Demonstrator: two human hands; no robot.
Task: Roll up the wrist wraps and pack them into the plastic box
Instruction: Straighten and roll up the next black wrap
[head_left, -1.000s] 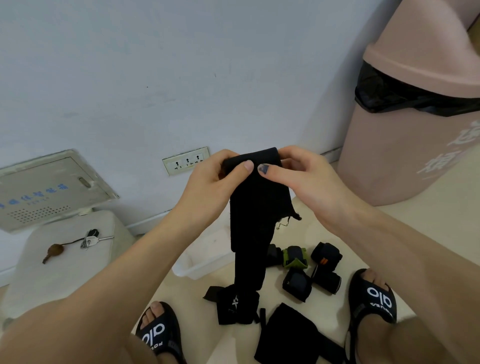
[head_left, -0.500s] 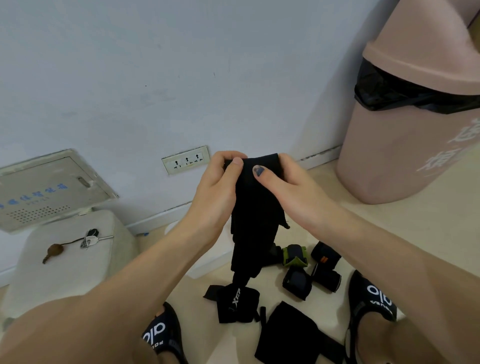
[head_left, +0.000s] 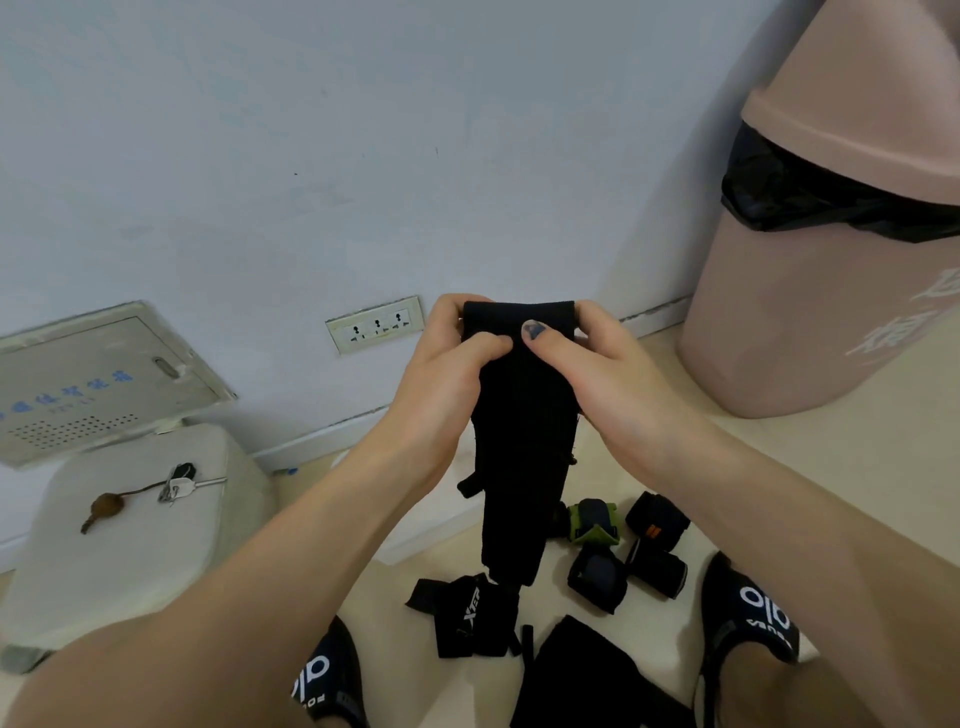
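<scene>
Two hands, one black wrap.
The left hand (head_left: 441, 374) and right hand (head_left: 613, 374) pinch the top of the black wrap (head_left: 519, 441), which hangs down.

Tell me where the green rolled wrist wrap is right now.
In the head view, the green rolled wrist wrap lies on the floor right of centre, just right of the hanging black wrap and left of the orange-tagged black roll.

Both forearms are bare; no sleeves, watch or jewellery show. The right hand (head_left: 613, 384) carries chipped dark blue polish on the thumbnail. The left hand (head_left: 441, 379) shows no polish. Black slide sandals with white lettering across the strap are worn: left sandal (head_left: 324, 680) at 7 o'clock, right sandal (head_left: 753, 618) at 5 o'clock.
</scene>
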